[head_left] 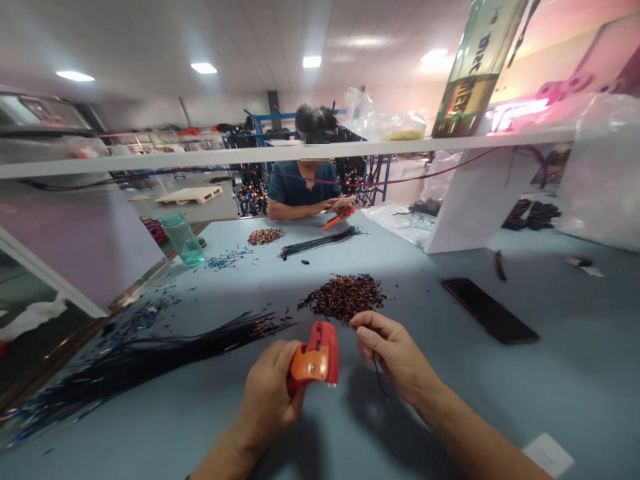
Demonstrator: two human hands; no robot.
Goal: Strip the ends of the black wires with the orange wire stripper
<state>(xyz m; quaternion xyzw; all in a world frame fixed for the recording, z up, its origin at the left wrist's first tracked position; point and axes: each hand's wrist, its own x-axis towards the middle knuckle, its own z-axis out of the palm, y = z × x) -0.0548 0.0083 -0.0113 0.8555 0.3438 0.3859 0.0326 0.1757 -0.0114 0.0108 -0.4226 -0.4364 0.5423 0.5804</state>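
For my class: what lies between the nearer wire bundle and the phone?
In the head view: dark pile, left hand with red tool, and right hand with wire.

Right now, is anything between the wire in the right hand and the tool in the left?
Nothing visible. Only tabletop shows between the thin black wire in the right hand and the red-orange tool in the left hand. The pile of dark and coppery bits lies just beyond that gap.
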